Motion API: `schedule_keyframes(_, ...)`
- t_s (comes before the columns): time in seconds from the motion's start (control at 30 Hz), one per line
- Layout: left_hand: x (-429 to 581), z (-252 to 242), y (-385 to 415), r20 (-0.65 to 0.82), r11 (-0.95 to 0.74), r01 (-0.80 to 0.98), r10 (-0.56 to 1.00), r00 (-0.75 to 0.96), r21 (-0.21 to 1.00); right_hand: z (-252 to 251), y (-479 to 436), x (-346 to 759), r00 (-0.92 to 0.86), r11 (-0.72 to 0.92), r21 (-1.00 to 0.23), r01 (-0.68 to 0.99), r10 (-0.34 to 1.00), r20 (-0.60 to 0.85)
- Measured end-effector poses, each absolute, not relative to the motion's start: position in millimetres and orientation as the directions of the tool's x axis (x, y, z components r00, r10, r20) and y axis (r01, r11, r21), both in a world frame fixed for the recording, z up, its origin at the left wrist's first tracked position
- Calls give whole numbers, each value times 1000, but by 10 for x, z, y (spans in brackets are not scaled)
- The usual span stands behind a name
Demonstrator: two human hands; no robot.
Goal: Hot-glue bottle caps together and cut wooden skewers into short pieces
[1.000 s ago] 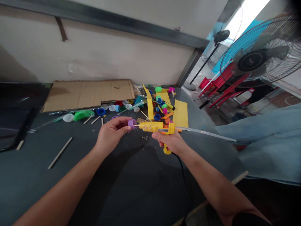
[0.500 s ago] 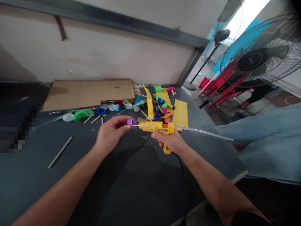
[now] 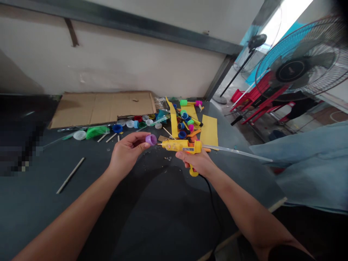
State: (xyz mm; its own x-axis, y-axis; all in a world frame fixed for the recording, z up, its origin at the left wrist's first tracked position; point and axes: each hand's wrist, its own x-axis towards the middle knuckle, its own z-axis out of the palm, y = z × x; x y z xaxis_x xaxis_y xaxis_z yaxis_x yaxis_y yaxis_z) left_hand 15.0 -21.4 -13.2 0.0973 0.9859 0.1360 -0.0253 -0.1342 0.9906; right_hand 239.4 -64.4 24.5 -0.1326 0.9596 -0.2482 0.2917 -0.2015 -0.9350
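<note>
My left hand (image 3: 126,154) pinches a purple plastic bottle cap (image 3: 151,139) between thumb and fingers. My right hand (image 3: 197,162) grips a yellow hot glue gun (image 3: 179,145) by its handle, with a finger on the trigger. The gun's metal nozzle (image 3: 159,144) points left at the cap, a small gap apart from it. A long translucent glue stick (image 3: 239,152) runs out of the gun's rear, and a black power cord (image 3: 210,195) drops from the handle.
Coloured bottle caps (image 3: 141,121) and yellow paper strips (image 3: 208,131) lie beyond my hands on a dark table (image 3: 46,203). Behind them is a cardboard sheet (image 3: 102,110). A wooden stick (image 3: 70,175) lies at left. To the right stand an electric fan (image 3: 292,70) and red chairs (image 3: 261,96).
The purple cap has risen slightly, and the gap between it and the nozzle has widened a little. The glue gun has shifted slightly to the right.
</note>
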Motion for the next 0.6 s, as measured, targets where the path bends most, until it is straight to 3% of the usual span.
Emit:
schedule_keyframes(0.43,169,-135,-220,73,-63,-80,990,124,995,192,-621,2419,-138,-127,-990,60,981,-134)
schedule_keyframes(0.6,175,-152,-212,58,-42,-145,993,106,989,176,-610,2428,-152,-138,-989,55,978,-145)
